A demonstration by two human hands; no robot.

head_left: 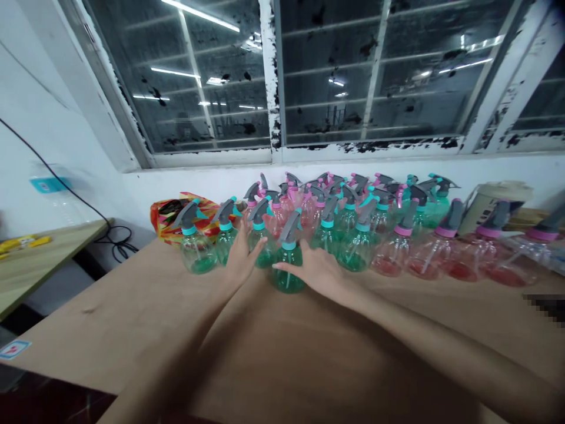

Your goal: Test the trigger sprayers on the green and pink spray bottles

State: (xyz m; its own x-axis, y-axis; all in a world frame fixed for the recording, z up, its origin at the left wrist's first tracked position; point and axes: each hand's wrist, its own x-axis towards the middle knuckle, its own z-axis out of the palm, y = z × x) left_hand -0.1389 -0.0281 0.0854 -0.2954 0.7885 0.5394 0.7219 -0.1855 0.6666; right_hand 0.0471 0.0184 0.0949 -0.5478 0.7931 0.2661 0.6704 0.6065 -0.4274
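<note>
A green spray bottle point(289, 265) with a grey trigger and teal collar stands at the front of a crowd of bottles on the brown table point(273, 353). My right hand point(315, 268) rests against its right side, fingers stretched out and apart. My left hand point(242, 256) reaches between this bottle and another green bottle point(261, 238) behind it, fingers extended, touching that rear bottle. Neither hand grips anything.
Several green bottles point(198, 247) fill the left of the row, several pink bottles point(424, 253) the right, under a dark window. A red-yellow bag point(170, 215) lies at back left. A white jug point(489, 203) stands at right. A side table point(30, 259) and black cable point(117, 244) are left.
</note>
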